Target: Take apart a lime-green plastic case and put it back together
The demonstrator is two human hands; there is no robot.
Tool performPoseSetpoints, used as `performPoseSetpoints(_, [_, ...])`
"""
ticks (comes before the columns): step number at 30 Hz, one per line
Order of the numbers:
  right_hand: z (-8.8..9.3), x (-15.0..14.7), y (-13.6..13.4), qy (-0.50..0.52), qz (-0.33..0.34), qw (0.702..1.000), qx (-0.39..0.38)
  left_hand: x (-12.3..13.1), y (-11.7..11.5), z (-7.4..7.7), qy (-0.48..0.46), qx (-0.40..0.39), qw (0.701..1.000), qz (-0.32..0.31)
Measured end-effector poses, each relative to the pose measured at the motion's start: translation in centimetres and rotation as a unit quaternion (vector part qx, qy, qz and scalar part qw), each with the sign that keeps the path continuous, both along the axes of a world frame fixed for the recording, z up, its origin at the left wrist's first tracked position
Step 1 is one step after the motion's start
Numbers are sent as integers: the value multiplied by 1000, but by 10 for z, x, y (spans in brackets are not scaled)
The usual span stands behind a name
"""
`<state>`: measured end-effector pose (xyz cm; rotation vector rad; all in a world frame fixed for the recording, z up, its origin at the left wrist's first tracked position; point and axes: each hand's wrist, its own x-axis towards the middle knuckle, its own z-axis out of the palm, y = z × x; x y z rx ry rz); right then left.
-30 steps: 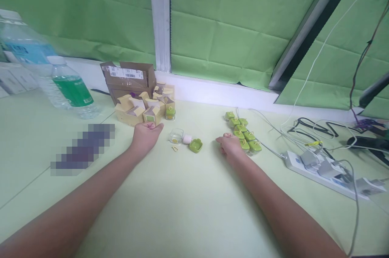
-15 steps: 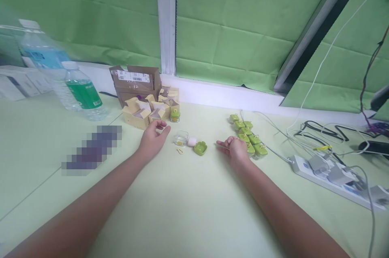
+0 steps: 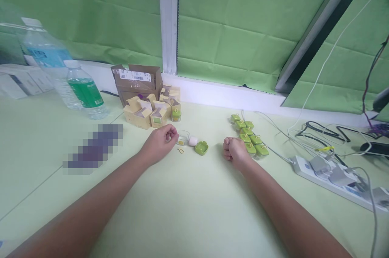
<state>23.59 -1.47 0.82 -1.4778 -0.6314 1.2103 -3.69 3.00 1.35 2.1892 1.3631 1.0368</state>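
My left hand (image 3: 160, 143) rests on the pale green table (image 3: 188, 201), fingers curled, its fingertips right beside a small clear jar (image 3: 183, 137). Next to the jar lie a white round piece (image 3: 193, 141), a green lid (image 3: 201, 148) and a tiny yellow ring (image 3: 180, 151). My right hand (image 3: 233, 150) is a closed fist on the table, holding nothing that I can see, just left of a cluster of green-lidded jars (image 3: 249, 136). Behind my left hand stand several small tan cartons (image 3: 152, 112).
An open brown cardboard box (image 3: 136, 79) sits behind the cartons. Two water bottles (image 3: 82, 90) stand at the left, white boxes (image 3: 18, 82) beyond them. A power strip (image 3: 331, 173) with plugs and tangled cables lies at the right. Green cloth covers the window behind.
My left hand has moved right from the cartons to the clear jar and curled its fingers. My right hand has closed into a fist.
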Motion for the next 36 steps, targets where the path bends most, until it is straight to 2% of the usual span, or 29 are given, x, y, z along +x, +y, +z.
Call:
performPoseSetpoints(3, [0, 0, 0, -5, 19, 1000, -7, 2, -6, 3, 46, -19, 998, -32])
performPoseSetpoints(8, [-1, -1, 0, -35, 10, 999, 3, 8, -11, 3, 94, -9, 994, -53])
performPoseSetpoints(12, [-3, -5, -2, -83, 23, 996, 25, 11, -14, 0, 128, 16, 988, -81])
performPoseSetpoints(14, [-3, -8, -6, -141, 46, 987, 57, 12, -15, -2, 153, 23, 985, -79])
performPoseSetpoints(16, [-3, -12, -11, -262, 89, 955, 108, 12, -15, -5, 171, 22, 982, -72])
performPoseSetpoints(18, [-3, -17, -18, -394, 144, 895, 155, 11, -13, -6, 177, 17, 982, -67])
performPoseSetpoints(20, [-5, -22, -24, -467, 187, 846, 177, 10, -11, -7, 177, 14, 981, -74])
performPoseSetpoints(22, [-8, -28, -27, -500, 210, 820, 186, 8, -10, -6, 180, 10, 979, -89])
performPoseSetpoints(25, [-13, -32, -26, -531, 206, 801, 186, 6, -10, -3, 183, 5, 978, -103])
performPoseSetpoints(29, [-15, -31, -23, -532, 194, 804, 181, 9, -17, 4, 139, 2, 983, -116])
performPoseSetpoints(33, [-12, -29, -23, -485, 176, 836, 185, 14, -25, 11, 88, -20, 988, -124])
performPoseSetpoints(36, [-11, -30, -25, -442, 162, 855, 218, 17, -25, 12, 64, -25, 989, -128])
